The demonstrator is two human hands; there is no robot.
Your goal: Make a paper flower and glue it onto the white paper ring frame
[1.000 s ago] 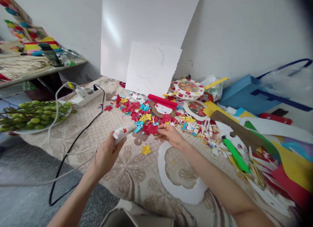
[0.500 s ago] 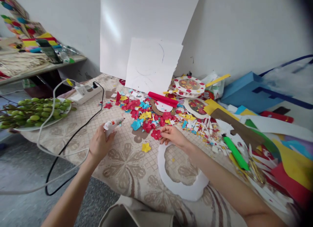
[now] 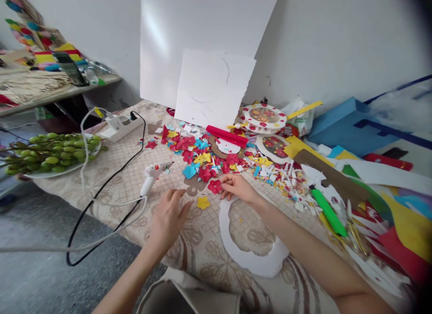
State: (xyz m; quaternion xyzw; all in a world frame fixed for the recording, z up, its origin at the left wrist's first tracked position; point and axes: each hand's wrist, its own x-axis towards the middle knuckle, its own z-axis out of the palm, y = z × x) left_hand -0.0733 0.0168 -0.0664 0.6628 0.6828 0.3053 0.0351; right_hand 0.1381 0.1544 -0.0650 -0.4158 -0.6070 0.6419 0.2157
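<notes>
Right hand [image 3: 238, 190]: fingers narrow, pinching red flower [image 3: 215, 186] by edge, just beyond white ring [image 3: 256, 262] on tabletop [image 3: 202, 246]. Left hand [image 3: 170, 215] empty, fingers parted, near glue gun [image 3: 147, 186]. Step: apparently flower pick-up. Next move calls for light grip.

From here I see green grapes [image 3: 54, 154] on a white plate [image 3: 69, 170], far left of the grip [image 3: 238, 188]. Behind them, a phone [image 3: 70, 68] leans near thin sticks [image 3: 32, 85]. Right of the grip sits something big and blue [image 3: 340, 129].
</notes>
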